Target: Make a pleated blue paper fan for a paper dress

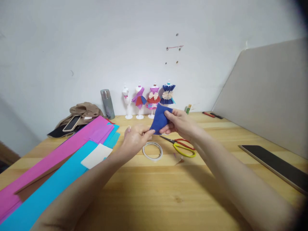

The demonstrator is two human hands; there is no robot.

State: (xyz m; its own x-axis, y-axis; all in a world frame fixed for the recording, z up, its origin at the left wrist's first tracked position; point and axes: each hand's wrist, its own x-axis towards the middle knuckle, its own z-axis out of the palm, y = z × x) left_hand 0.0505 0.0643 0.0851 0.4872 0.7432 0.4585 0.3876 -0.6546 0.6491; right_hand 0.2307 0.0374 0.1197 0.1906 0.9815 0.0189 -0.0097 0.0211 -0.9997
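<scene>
A small piece of dark blue paper (159,119) is held up above the table between both hands. My left hand (136,138) pinches its lower left corner. My right hand (177,122) grips its right side, thumb on the face toward me and fingers behind. Below the hands, a roll of white tape (152,151) lies flat. To its right are open scissors (185,147) with one red and one yellow handle loop. Behind the paper stand several small white dress forms, one bare (126,99), others in paper dresses (167,94).
Long pink (60,154) and blue (60,179) paper sheets cover the table's left side, with a white piece (96,156) on top. Behind are a cap, phone (72,123) and grey flask (107,104). A dark tablet-like slab (274,165) lies right; a glue stick (188,109) stands at the back.
</scene>
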